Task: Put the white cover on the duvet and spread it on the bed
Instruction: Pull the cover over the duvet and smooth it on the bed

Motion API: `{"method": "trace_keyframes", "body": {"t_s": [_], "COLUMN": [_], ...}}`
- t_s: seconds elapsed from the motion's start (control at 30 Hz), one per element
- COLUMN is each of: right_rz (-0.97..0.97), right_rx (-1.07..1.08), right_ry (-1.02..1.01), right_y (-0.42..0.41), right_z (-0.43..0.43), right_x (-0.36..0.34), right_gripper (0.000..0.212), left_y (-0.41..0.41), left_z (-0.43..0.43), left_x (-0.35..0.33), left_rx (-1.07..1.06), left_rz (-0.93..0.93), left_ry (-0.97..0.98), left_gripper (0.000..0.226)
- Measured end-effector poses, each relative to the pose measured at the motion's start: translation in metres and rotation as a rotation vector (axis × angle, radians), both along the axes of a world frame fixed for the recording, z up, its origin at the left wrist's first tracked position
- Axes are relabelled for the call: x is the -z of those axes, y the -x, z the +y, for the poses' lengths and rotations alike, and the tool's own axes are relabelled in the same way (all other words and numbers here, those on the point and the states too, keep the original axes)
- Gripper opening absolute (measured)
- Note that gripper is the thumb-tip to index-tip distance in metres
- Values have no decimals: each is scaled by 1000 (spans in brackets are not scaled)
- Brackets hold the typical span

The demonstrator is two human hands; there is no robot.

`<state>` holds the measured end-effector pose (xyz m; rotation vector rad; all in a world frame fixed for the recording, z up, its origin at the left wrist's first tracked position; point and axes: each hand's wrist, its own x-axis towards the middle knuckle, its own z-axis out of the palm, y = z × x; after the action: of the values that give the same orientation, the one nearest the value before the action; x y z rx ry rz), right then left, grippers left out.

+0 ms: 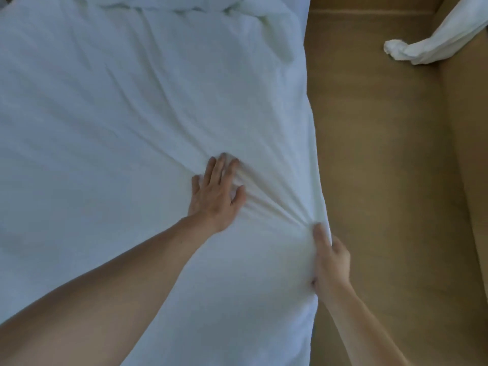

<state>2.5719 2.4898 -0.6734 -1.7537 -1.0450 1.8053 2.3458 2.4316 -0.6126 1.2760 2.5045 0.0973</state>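
The white duvet cover lies spread over the bed and fills the left two thirds of the view. My left hand presses flat on it with straight fingers, near the middle. At the bed's right edge my right hand grips a bunch of the cover, thumb on top. Tight creases fan out from that grip toward my left hand. A thicker rumpled mass of white bedding sits at the far end of the bed.
Tan carpet floor runs along the bed's right side. A bunched white cloth hangs into view at the upper right, over the floor. A raised tan ledge or wall base borders the floor on the right.
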Motion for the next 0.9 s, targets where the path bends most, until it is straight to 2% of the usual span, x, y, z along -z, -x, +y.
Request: {"method": "trace_keyframes", "body": {"t_s": [0.07, 0.17, 0.23, 0.3, 0.37, 0.47, 0.57, 0.67, 0.77, 0.83, 0.9], "right_rz": [-146, -161, -164, -216, -150, -36, 97, 120, 165, 58, -33], "right_rx": [-13, -50, -160, -248, -232, -324, -263, -280, -148, -118, -141], "right_ry": [15, 136, 234, 260, 215, 26, 121, 115, -8, -48, -52], "right_y": [-12, 7, 12, 17, 42, 105, 153, 174, 145, 111, 100], "right_z": [-7, -5, 4, 28, 69, 137, 180, 195, 213, 222, 223], "right_x": [15, 22, 17, 15, 11, -4, -16, -33, -31, -21, -12], "right_gripper": [68, 55, 44, 52, 59, 58, 63, 42, 18, 18, 20], "left_y": [4, 8, 9, 9, 10, 13, 15, 21, 29, 35, 40], "left_z": [7, 16, 22, 31, 40, 53, 70, 88, 104, 122, 147], "left_x": [-1, 2, 6, 9, 13, 20, 19, 14, 10, 4, -1], "left_rx": [-23, -68, -89, -111, -141, -190, -237, -284, -291, -240, -247], "left_rz": [-42, -66, -64, -85, -85, -71, -89, -105, -79, -74, -106], "left_ry": [59, 113, 141, 162, 152, 118, 105, 95, 69, 100, 134], "left_gripper": [64, 63, 62, 62, 62, 63, 63, 64, 67, 70, 64]}}
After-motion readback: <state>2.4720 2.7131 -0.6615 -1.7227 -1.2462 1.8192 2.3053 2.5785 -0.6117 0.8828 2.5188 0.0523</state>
